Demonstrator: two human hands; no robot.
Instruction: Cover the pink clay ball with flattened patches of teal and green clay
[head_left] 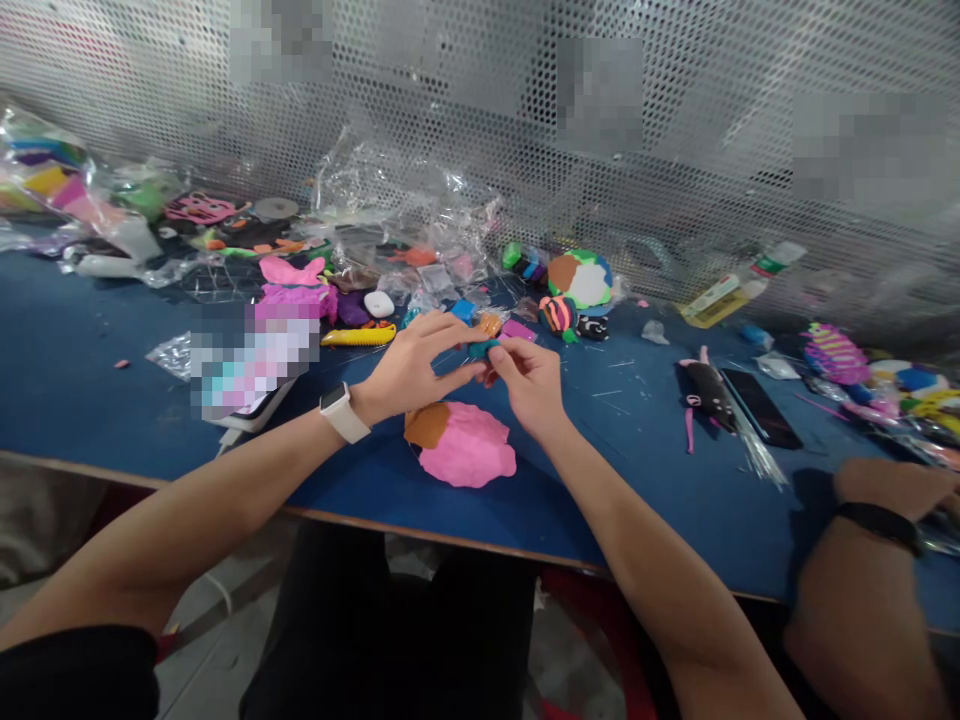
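My left hand (416, 365) and my right hand (529, 380) meet above the blue table (90, 400). Both pinch a small teal piece of clay (484, 348) between their fingertips. A white watch (343, 412) sits on my left wrist. Just below the hands lies a flattened pink clay lump (466, 447) with an orange-brown patch (426, 424) on its left side.
Clay figures, a yellow knife-like tool (358, 337), a white case (379, 303) and crumpled plastic wrap (397, 200) crowd the back of the table. A black clay figure (709, 395) and a phone (757, 405) lie at right. Another person's arm (862, 580) with a black band rests at far right.
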